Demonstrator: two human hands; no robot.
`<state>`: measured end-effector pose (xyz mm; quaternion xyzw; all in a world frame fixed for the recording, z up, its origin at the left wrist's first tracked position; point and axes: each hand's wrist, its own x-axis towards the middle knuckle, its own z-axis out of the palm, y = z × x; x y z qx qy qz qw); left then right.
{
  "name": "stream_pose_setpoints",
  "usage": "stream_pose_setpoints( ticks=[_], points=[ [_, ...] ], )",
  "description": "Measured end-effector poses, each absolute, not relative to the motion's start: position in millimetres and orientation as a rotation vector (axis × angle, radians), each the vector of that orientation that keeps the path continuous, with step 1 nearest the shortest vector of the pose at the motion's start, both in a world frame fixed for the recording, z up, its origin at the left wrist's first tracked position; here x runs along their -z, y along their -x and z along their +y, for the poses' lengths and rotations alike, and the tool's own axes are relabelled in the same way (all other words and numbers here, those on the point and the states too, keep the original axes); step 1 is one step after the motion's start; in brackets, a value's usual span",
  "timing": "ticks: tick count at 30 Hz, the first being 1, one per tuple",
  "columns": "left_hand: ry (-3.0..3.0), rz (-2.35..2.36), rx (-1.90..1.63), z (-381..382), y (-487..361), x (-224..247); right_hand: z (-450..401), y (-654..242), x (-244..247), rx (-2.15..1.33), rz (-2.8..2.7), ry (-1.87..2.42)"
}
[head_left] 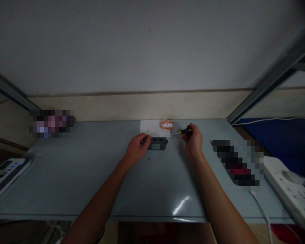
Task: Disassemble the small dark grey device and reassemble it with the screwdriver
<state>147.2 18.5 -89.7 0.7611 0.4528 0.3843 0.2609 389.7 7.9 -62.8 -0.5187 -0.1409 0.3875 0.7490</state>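
My left hand (138,147) is closed around the left end of a dark grey box-shaped device (158,143) with a row of vent slots and a pale green label. In my right hand (194,141) is a screwdriver (185,130) with a black and yellow handle, its thin shaft pointing left. The tip lies near the device's upper right corner; I cannot tell whether it touches anything. Behind the device lies a white sheet of paper (149,126) with small dark specks, perhaps screws, on it. An orange and white animal-face item (166,124) sits on the sheet.
A small dark bit (149,158) lies on the grey table (96,189) before the device. White power strips stand at the left (10,178) and right (287,186) edges. A pixelated dark object (235,164) lies right, a white cable (263,210) near it. The wall closes the back.
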Motion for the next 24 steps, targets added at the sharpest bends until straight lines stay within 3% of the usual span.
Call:
stream_pose_setpoints(
  ticks=[9,24],
  points=[
    [-2.418,1.159,-1.274,6,-151,76,4,-388,58,-0.710,-0.369,1.287],
    [-2.820,0.993,-1.313,-8,-169,74,3,-387,57,-0.710,-0.380,1.268]
  ],
)
